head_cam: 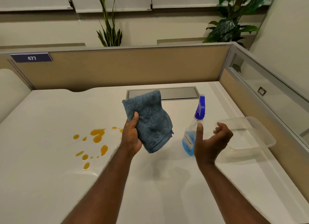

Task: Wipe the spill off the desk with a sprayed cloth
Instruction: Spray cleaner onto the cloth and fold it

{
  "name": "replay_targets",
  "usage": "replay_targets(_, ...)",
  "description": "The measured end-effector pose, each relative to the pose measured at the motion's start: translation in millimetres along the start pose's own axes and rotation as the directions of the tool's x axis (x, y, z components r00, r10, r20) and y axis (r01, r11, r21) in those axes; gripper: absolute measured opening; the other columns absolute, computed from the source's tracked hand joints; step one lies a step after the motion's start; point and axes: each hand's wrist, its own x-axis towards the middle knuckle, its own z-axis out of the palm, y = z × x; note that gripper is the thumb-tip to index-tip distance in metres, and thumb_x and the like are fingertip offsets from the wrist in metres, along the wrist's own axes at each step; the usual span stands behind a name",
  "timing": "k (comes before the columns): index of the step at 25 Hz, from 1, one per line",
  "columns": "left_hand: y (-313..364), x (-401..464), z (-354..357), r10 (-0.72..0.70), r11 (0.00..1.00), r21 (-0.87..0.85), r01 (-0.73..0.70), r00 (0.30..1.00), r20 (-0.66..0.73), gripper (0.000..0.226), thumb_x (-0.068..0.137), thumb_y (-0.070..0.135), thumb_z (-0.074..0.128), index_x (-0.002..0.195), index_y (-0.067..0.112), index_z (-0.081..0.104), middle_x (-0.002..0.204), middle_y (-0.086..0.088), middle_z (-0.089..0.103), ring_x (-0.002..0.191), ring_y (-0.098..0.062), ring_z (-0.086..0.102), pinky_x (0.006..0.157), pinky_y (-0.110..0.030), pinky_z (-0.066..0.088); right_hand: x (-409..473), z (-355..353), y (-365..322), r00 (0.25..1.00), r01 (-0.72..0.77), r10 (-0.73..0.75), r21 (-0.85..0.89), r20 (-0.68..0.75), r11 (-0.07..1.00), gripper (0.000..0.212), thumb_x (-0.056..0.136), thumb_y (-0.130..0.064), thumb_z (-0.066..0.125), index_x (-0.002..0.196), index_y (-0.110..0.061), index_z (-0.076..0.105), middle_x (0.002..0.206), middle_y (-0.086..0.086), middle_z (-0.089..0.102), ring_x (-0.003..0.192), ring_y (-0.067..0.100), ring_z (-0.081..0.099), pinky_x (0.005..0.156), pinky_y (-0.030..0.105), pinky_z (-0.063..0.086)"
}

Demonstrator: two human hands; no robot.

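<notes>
**Cloth in hand, spray bottle within reach**

Forearms reached out over the white desk [41, 190], nearest the camera. The left hand [131, 138] gripped a folded blue cloth [150, 121], thumb pressed on its front face and the fingers hidden behind; the cloth hung clear of the desk, its lower edge drooping. The right hand [209, 143] was loose and empty, fingers curled and palm turned inward, just beside a spray bottle [192, 135] that stood upright on the desk; whether the thumb touched it could not be told. A clear plastic tub [260, 131] sat behind that hand, near the right partition. The spill [95, 140], orange drops and blobs, lay scattered on the desk to the left of the cloth hand, apparently untouched.

The cloth looked soft and limp, likely to flop open unless held bunched in the palm. The bottle seemed light, only part full of blue liquid, with smooth sides that might slip; the narrow neck under the blue trigger looked the surest place to take hold.
</notes>
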Motion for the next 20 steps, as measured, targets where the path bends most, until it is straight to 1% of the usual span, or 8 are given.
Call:
replay_targets(2, 0.6, -5.6, -5.1, -0.023, 0.999, -0.022, 0.023, 1.000, 0.016, 0.043, 0.091, 0.038, 0.057, 0.128, 0.016, 0.056, 0.124, -0.009, 0.067, 0.113, -0.030, 0.063, 0.093, -0.052, 0.051, -26.0, -8.6, -3.7, 0.989, 0.017, -0.039, 0.148, 0.141, 0.989, 0.042, 0.083, -0.045, 0.057, 0.103, -0.012, 0.044, 0.089, 0.009, 0.048, 0.078, 0.020, 0.048, 0.069, 0.025, 0.045)
replay_targets(4, 0.2, -14.2, -12.5, -0.053, 0.998, -0.043, 0.055, 0.998, 0.038, 0.049, 0.087, 0.039, 0.061, 0.129, 0.014, 0.056, 0.125, -0.011, 0.066, 0.113, -0.032, 0.063, 0.095, -0.054, 0.050, -47.7, -8.4, -10.1, 0.921, -0.064, -0.039, 0.247, 0.388, 0.967, 0.033, 0.083, -0.044, 0.057, 0.097, -0.016, 0.049, 0.082, 0.005, 0.053, 0.071, 0.018, 0.050, 0.067, 0.022, 0.045)
replay_targets(7, 8.0, -32.2, -25.5, -0.137, 0.990, -0.036, 0.140, 0.988, 0.072, 0.058, 0.082, 0.039, 0.064, 0.132, 0.011, 0.054, 0.127, -0.016, 0.064, 0.114, -0.035, 0.063, 0.091, -0.052, 0.053, -47.0, 10.9, -24.3, 0.750, -0.382, 0.199, 0.169, 0.630, 0.909, 0.036, 0.090, -0.044, 0.056, 0.114, -0.016, 0.055, 0.112, 0.005, 0.062, 0.099, 0.016, 0.059, 0.090, 0.037, 0.054)
replay_targets(9, 10.7, -44.3, -35.4, -0.184, 0.982, -0.030, 0.188, 0.978, 0.102, 0.059, 0.083, 0.039, 0.062, 0.133, 0.009, 0.053, 0.128, -0.018, 0.063, 0.114, -0.036, 0.062, 0.088, -0.051, 0.054, -31.5, 23.5, -24.8, 0.477, -0.637, 0.358, 0.035, 0.803, 0.770, 0.056, 0.087, -0.055, 0.053, 0.128, -0.018, 0.050, 0.134, 0.003, 0.055, 0.118, 0.023, 0.054, 0.104, 0.048, 0.045)
replay_targets(11, 10.5, -58.8, -45.3, -0.227, 0.973, -0.027, 0.231, 0.968, 0.109, 0.058, 0.084, 0.039, 0.061, 0.132, 0.008, 0.054, 0.129, -0.019, 0.062, 0.115, -0.037, 0.061, 0.089, -0.050, 0.054, -21.6, 30.3, -18.7, 0.059, -0.839, 0.262, -0.094, 0.963, 0.535, 0.083, 0.071, -0.073, 0.057, 0.133, -0.019, 0.050, 0.143, 0.006, 0.050, 0.127, 0.030, 0.050, 0.110, 0.053, 0.036)
replay_targets(13, 8.9, -70.7, -56.7, -0.248, 0.969, 0.016, 0.248, 0.964, 0.095, 0.056, 0.085, 0.037, 0.060, 0.132, 0.007, 0.054, 0.131, -0.019, 0.060, 0.116, -0.037, 0.060, 0.091, -0.050, 0.053, -27.7, 25.0, -22.6, -0.174, -0.899, 0.099, -0.200, 0.980, 0.391, 0.091, 0.062, -0.069, 0.070, 0.132, -0.013, 0.055, 0.135, 0.015, 0.057, 0.124, 0.036, 0.053, 0.106, 0.054, 0.040)
replay_targets(17, 7.3, -80.8, -78.3, -0.234, 0.965, 0.147, 0.219, 0.967, 0.097, 0.051, 0.092, 0.033, 0.057, 0.136, 0.008, 0.050, 0.136, -0.019, 0.056, 0.124, -0.038, 0.054, 0.103, -0.054, 0.044, -57.1, 21.0, -33.1, -0.292, -0.896, 0.050, -0.292, 0.955, 0.335, 0.071, 0.060, -0.042, 0.086, 0.116, -0.004, 0.068, 0.125, 0.022, 0.063, 0.114, 0.038, 0.061, 0.093, 0.051, 0.052)
replay_targets(20, 15.8, -82.4, -92.0, -0.210, 0.923, 0.339, 0.182, 0.977, 0.045, 0.044, 0.094, 0.036, 0.054, 0.132, 0.014, 0.054, 0.132, -0.011, 0.061, 0.121, -0.030, 0.058, 0.104, -0.051, 0.043, -73.6, 23.6, -40.6, -0.301, -0.916, 0.080, -0.312, 0.950, 0.254, 0.055, 0.089, -0.043, 0.058, 0.125, -0.002, 0.060, 0.131, 0.023, 0.058, 0.120, 0.040, 0.056, 0.103, 0.055, 0.043)
